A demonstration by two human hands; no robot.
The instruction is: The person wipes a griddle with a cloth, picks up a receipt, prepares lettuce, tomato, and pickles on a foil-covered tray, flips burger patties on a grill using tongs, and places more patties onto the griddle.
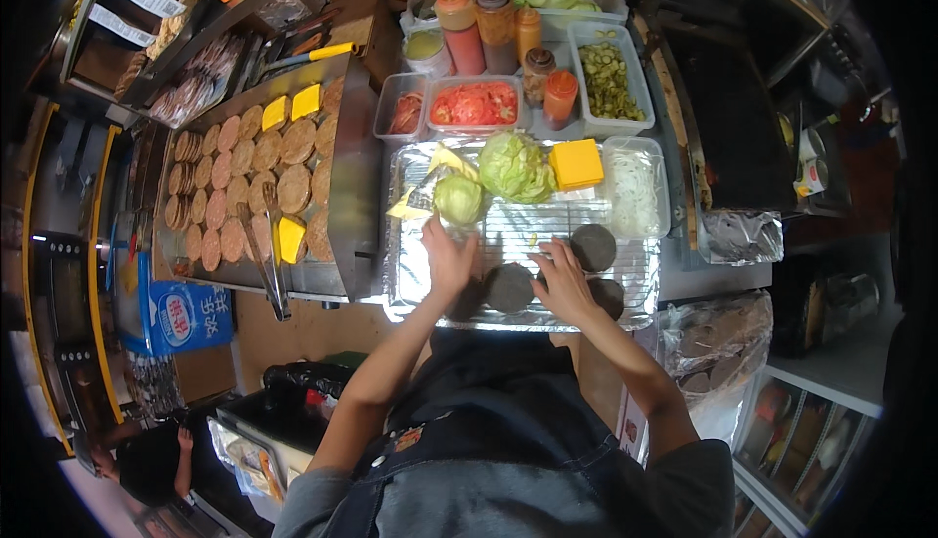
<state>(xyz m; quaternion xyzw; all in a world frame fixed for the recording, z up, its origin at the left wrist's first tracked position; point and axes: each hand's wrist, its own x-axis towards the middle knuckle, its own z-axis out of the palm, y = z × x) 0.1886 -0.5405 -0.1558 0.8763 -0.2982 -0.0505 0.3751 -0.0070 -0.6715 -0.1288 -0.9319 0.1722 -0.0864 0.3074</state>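
Observation:
My left hand (448, 252) is over the left part of a foil-lined tray with a wire rack (506, 226), its fingertips at the lower edge of a small lettuce piece (458, 199); whether it grips anything cannot be told. My right hand (563, 278) hovers or rests among several dark round buns (509, 288), fingers spread, beside the dark bun (593, 248) at the right. Behind the hands lie a larger lettuce head (515, 166) and a stack of yellow cheese slices (577, 164). A tub of shredded white vegetable (636, 186) stands at the tray's right.
On the left, a griddle (352, 171) holds many patties, some with cheese, and metal tongs (272, 252). Sauce bottles (460, 32), a tub of sliced tomatoes (475, 102) and a pickle tub (610, 72) stand behind the tray. Another person (150, 465) is at lower left.

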